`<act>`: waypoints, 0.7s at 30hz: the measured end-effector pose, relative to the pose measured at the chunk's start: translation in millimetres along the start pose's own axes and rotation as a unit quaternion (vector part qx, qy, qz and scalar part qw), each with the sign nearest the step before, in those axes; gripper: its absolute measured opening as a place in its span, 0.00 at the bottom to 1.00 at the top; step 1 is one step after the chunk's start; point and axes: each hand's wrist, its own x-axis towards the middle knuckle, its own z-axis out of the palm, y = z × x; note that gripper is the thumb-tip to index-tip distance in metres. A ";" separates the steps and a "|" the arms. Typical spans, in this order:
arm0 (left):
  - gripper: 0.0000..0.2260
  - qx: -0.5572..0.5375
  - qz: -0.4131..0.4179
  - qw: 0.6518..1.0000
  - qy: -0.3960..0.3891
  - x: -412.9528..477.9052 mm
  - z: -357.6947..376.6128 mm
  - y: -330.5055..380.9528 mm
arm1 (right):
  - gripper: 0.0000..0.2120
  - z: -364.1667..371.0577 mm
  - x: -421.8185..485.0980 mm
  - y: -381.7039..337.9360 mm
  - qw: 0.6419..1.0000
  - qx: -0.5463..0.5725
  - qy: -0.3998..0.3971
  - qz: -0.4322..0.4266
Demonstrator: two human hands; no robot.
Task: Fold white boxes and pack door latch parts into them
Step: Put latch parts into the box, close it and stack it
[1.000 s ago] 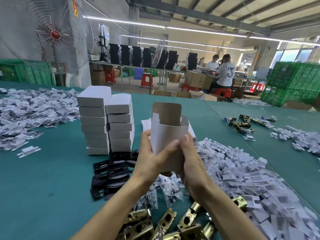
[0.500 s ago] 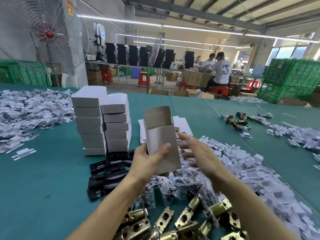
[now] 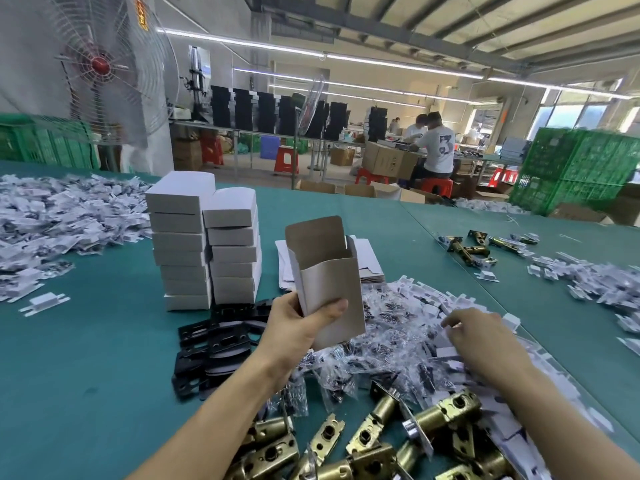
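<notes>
Two stacks of closed white cardboard boxes (image 3: 204, 244) stand at ten o'clock from your left hand (image 3: 298, 327). That hand grips an upright white cardboard box (image 3: 329, 289), top flap open, thumb across its front. At three o'clock, your right hand (image 3: 481, 337) lies fingers-down on loose white card inserts (image 3: 460, 303); whether it holds one cannot be told.

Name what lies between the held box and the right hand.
Head view: a heap of small clear bags with dark contents lies between the box and the right hand.
</notes>
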 end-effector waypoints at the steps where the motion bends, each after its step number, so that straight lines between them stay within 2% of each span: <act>1: 0.18 0.001 -0.004 1.000 0.001 0.8 -0.5 -1.2 | 0.12 -0.7 -0.4 -0.1 1.000 0.009 0.013 -0.002; 4: 0.20 0.018 -0.007 1.000 -0.007 1.7 -1.5 -4.4 | 0.08 -5.1 0.8 -3.0 0.997 0.059 0.039 -0.008; 8: 0.19 0.034 -0.001 0.999 -0.017 1.8 -1.8 -6.2 | 0.06 -18.9 0.5 -12.6 0.976 0.204 0.080 -0.015; 12: 0.17 0.049 0.013 0.998 -0.027 1.8 -1.6 -7.8 | 0.03 -37.1 -8.3 -34.8 0.912 0.393 0.112 -0.045; 15: 0.13 0.086 0.027 0.995 -0.034 1.6 -1.5 -9.1 | 0.07 -53.8 -17.4 -59.2 0.856 0.496 0.110 -0.095; 18: 0.11 0.111 0.041 0.992 -0.034 0.4 -0.5 -10.5 | 0.08 -70.0 -28.8 -83.6 0.832 0.520 0.121 -0.149; 21: 0.15 0.122 0.061 0.990 -0.032 -1.9 2.1 -7.9 | 0.07 -75.6 -36.8 -100.9 0.854 0.463 0.150 -0.183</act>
